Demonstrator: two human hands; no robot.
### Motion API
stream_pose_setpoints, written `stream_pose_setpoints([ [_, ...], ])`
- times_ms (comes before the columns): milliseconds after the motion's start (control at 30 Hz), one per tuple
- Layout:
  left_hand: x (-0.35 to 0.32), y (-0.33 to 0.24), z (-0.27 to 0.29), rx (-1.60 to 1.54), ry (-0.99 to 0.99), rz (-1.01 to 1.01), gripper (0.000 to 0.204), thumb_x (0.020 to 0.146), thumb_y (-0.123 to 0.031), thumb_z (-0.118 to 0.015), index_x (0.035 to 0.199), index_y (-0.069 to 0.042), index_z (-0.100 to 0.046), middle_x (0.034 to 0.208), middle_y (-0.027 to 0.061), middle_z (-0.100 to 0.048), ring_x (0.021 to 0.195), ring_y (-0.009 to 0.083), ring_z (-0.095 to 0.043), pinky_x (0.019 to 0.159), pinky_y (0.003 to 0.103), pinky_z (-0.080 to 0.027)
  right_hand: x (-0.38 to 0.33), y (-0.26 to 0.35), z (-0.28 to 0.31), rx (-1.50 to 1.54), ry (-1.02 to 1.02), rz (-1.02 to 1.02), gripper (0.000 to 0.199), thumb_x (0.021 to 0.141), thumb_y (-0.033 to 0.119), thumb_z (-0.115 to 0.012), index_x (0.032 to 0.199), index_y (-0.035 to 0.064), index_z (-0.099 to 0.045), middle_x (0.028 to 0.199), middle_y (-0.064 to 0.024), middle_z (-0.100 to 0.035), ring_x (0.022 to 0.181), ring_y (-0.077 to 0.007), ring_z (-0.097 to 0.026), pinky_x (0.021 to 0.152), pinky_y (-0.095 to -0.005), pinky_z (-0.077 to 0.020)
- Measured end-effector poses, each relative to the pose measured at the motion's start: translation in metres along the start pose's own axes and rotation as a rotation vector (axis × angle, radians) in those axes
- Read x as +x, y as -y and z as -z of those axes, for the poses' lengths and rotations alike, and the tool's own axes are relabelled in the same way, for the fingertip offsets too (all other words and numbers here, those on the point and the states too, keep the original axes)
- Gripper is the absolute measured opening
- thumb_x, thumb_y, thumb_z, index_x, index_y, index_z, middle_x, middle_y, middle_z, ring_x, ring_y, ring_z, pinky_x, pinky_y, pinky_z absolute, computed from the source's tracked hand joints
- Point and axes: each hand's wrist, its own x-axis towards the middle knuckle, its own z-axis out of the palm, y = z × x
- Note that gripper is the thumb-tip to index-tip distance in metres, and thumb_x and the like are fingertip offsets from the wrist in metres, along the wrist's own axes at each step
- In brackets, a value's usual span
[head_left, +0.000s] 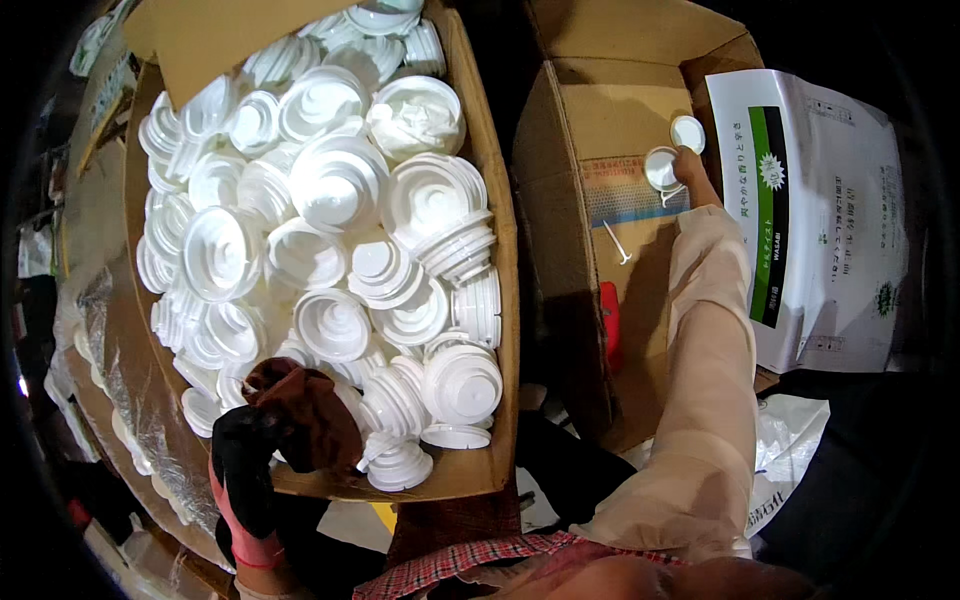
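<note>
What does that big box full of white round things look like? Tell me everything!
The big cardboard box is brown, open on top, with one flap folded up at the far end. It is heaped to the rim with white plastic lids, round and ridged, lying at all angles. The left hand, in a dark glove, rests on the lids at its near edge. A second, nearly empty box stands right beside it.

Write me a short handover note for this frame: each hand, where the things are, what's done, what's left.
Left hand, in a dark glove, rests on the near edge of the big box, among the heaped white caps; whether it grips one is hidden.
Right hand reaches into the second box, holding a white cap; another small cap sits just beyond it.
Done: second box nearly bare, with a white stick and a red item.
Left: the big box is still full.
</note>
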Motion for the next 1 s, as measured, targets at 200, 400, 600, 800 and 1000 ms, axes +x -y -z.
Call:
stream_pose_setpoints([
  [200, -0.041, -0.007, 0.006, -0.033, -0.077, -0.093, 0.034, 0.094, -0.024, -0.050, 0.114, 0.003, -0.056, 0.107, 0.0135, -0.063, 0.096, 0.0235, -0.062, 0.088, 0.033, -0.048, -0.106, 0.052, -0.012, 0.378, -0.322, 0.175, 0.017, 0.086, 0.006, -0.056, 0.098, -0.0024, -0.063, 0.097, -0.0233, -0.062, 0.093, -0.0372, -0.062, 0.082, -0.0371, -0.0488],
  [400, -0.081, -0.017, 0.036, -0.606, 0.083, 0.065, 0.030, 0.086, -0.011, -0.063, 0.111, 0.005, -0.058, 0.111, 0.0154, -0.061, 0.102, 0.0244, -0.061, 0.089, 0.034, -0.048, -0.295, 0.159, 0.142, 0.784, -0.280, 0.493, 0.028, 0.089, -0.011, -0.045, 0.109, -0.0024, -0.063, 0.117, -0.0088, -0.055, 0.111, -0.0205, -0.055, 0.091, -0.0309, -0.0464],
  [600, -0.099, -0.003, 0.047, -0.541, 0.216, -0.113, 0.033, 0.093, -0.013, -0.057, 0.122, 0.001, -0.054, 0.121, 0.0077, -0.057, 0.101, 0.0153, -0.058, 0.090, 0.029, -0.045, -0.444, 0.339, 0.275, 0.704, -0.150, 1.031, 0.030, 0.081, -0.005, -0.056, 0.108, 0.0023, -0.064, 0.108, -0.0116, -0.057, 0.104, -0.0278, -0.057, 0.088, -0.0334, -0.0459],
  [800, -0.082, 0.003, 0.050, -0.906, 0.489, -0.320, 0.048, 0.098, -0.018, -0.049, 0.141, -0.002, -0.036, 0.127, 0.0097, -0.054, 0.112, 0.0173, -0.055, 0.092, 0.031, -0.048, -0.553, 0.479, 0.273, 0.774, -0.123, 1.362, 0.018, 0.082, -0.001, -0.062, 0.101, 0.0003, -0.063, 0.098, -0.0141, -0.056, 0.088, -0.0294, -0.058, 0.076, -0.0345, -0.0478],
  [1000, -0.086, 0.015, 0.086, -1.471, 0.484, -0.211, 0.043, 0.094, -0.002, -0.049, 0.136, 0.002, -0.041, 0.120, 0.0125, -0.059, 0.111, 0.0195, -0.058, 0.093, 0.033, -0.050, -0.588, 0.469, 0.237, 0.864, -0.219, 0.967, 0.050, 0.073, 0.038, -0.080, 0.096, 0.0005, -0.057, 0.095, -0.0134, -0.058, 0.090, -0.0271, -0.058, 0.080, -0.0374, -0.0469],
])
